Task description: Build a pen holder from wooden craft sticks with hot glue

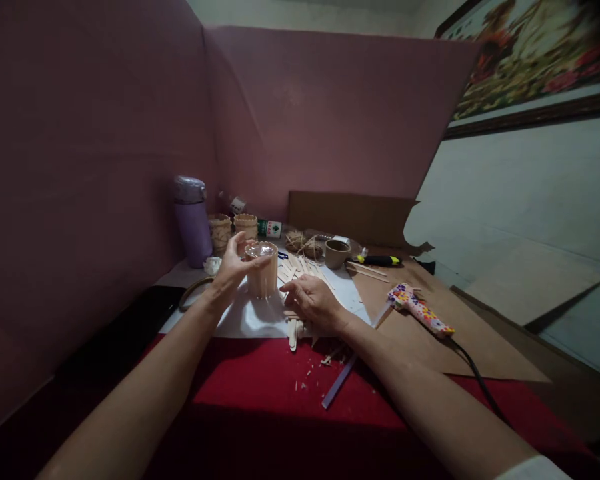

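One stick-walled cup [263,281] | clear plastic [262,249] within rim | left hand [234,264] gripping | right hand [312,301] half-curled

Purple flask [194,230] seen upright at left, topped with a greyish lid; bottle with green-and-white label [270,229] laid on its side at far edge, partly hidden; brown cardboard strip [350,217] stood up behind, torn at right end. Work area backed and flanked at left by pink panels [330,113]; framed floral picture [535,60] hung on pale wall [530,173], far right; table covered in red cloth [260,373], exposed at near side
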Available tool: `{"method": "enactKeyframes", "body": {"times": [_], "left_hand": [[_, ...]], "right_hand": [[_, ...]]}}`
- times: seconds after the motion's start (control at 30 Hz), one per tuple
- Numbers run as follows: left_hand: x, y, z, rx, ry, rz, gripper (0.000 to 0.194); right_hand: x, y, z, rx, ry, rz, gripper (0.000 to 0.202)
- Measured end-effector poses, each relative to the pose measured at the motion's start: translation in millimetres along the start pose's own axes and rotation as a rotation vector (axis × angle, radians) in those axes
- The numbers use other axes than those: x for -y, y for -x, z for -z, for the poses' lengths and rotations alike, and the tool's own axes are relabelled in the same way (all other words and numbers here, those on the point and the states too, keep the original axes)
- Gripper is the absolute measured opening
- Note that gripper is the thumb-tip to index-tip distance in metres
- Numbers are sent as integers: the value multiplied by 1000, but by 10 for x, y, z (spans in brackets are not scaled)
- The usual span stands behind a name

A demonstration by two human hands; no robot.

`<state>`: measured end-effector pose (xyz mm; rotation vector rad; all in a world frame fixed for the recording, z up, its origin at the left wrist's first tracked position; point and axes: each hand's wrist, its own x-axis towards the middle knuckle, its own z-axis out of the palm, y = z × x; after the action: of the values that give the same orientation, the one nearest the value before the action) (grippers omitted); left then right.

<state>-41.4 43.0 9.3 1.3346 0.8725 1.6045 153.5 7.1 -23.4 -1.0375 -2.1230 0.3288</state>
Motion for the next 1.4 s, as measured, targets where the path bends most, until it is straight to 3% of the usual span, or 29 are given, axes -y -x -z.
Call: {"method": "enactKeyframes", "body": {"times": [0.13,0.37,0.47,0.57,0.77,0.87,1.0,1.17,1.27,1.4], "left_hand": [[4,29,-36,55,-57,47,107],[77,20,-47,8,-126,-5,90],[120,30,-46,56,-161,8,83],[122,47,-34,93,-139,42,95],[90,23,10,-13,29,-5,94],[97,9,17,18,66,-25,99],[103,22,1,84,-76,6,102],[85,67,-35,119,-158,76,83],[50,98,-43,109,-43,126,71],[-33,135,-63,65,241,213,56]], "right_hand": [[21,17,-2,-63,-54,-39,69],[37,40,-5,-100,-239,-131,70],[14,44,-28,-102,-337,-197,69],[-2,42,-48,-110,-425,-262,69],[44,34,-58,-171,-699,-387,67],[63,40,-40,-207,-642,-359,65],[71,44,-13,-223,-537,-313,64],[92,46,-8,-226,-534,-317,66],[92,42,4,-238,-428,-259,59],[96,27,33,-368,-156,21,32]]}}
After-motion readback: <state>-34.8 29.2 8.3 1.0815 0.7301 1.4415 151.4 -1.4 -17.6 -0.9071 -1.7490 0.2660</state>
